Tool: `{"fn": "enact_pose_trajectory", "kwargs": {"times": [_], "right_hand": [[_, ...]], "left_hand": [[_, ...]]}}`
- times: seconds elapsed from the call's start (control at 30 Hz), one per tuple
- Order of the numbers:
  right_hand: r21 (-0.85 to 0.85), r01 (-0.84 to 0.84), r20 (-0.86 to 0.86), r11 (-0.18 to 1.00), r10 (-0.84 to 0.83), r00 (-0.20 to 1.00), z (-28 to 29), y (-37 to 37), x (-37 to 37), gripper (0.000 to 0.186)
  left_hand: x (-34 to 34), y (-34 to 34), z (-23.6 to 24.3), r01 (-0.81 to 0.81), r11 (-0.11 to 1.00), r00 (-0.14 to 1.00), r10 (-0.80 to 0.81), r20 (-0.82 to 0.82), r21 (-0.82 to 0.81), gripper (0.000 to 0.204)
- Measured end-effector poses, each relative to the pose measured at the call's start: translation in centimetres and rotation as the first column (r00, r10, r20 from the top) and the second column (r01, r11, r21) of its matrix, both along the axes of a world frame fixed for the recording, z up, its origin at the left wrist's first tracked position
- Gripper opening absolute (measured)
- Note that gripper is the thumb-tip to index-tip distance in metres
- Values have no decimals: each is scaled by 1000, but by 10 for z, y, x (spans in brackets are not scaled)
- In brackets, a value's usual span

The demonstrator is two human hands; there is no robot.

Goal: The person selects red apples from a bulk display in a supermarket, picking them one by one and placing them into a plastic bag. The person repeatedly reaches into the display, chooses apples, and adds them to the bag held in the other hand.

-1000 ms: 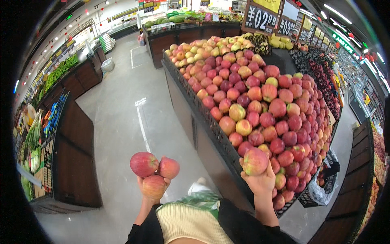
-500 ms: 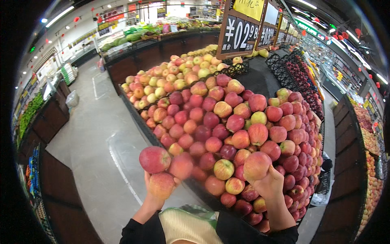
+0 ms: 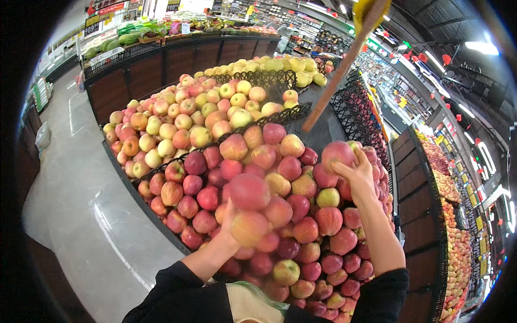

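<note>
Over the red apples on the display, my left hand [image 3: 228, 228] is closed around several apples: a dark red apple [image 3: 250, 191] on top, a yellow-red apple [image 3: 249, 229] below it, and a pinkish apple [image 3: 278, 211] at the right. Motion smears these somewhat. My right hand [image 3: 358, 175] reaches to the far right part of the pile, its fingers curled on a red apple [image 3: 338, 155]. Another apple [image 3: 325, 176] lies just below that one. Around both hands spreads the heap of red apples [image 3: 315, 221].
A black lattice divider [image 3: 215, 141] separates the red heap from yellow-pink apples [image 3: 182, 121]. A brown sign post [image 3: 338, 86] slants down near the right hand. Black crates [image 3: 353, 102] stand beyond. Grey floor [image 3: 97, 215] runs along the left; another fruit stand [image 3: 455, 242] stands at right.
Both hands have moved forward over the pile. The left hand carries its apples from the display's left edge to above the red heap; the right hand carries its apple toward the far right.
</note>
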State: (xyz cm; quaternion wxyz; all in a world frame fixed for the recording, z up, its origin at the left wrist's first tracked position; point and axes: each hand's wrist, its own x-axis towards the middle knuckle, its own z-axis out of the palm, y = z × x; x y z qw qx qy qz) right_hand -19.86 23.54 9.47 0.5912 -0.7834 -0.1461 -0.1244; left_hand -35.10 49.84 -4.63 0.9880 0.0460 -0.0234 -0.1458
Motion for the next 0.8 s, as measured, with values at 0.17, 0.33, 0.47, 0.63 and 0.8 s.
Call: {"fn": "enact_pose_trajectory", "kwargs": {"times": [0.17,0.33,0.47,0.63,0.8], "right_hand": [[-601,279,237,749,-167,957,4,64,105,84],[-650,399,454,647,-90,886,-42,113,158,68],[-656,161,289,738,49,956,-71,100,208,59],[-523,62,80,850,-24,997,-70,59,220,38],[-178,-195,-27,965,193,981,-23,93,89,29]], "left_hand": [[25,8,-18,122,962,991,-107,76,-243,62],[31,17,-12,83,979,996,-74,52,-186,64],[32,17,-35,116,985,989,-126,-76,-130,73],[21,26,-6,14,958,994,-44,99,287,66],[21,22,-14,-9,894,995,53,-85,449,62]]}}
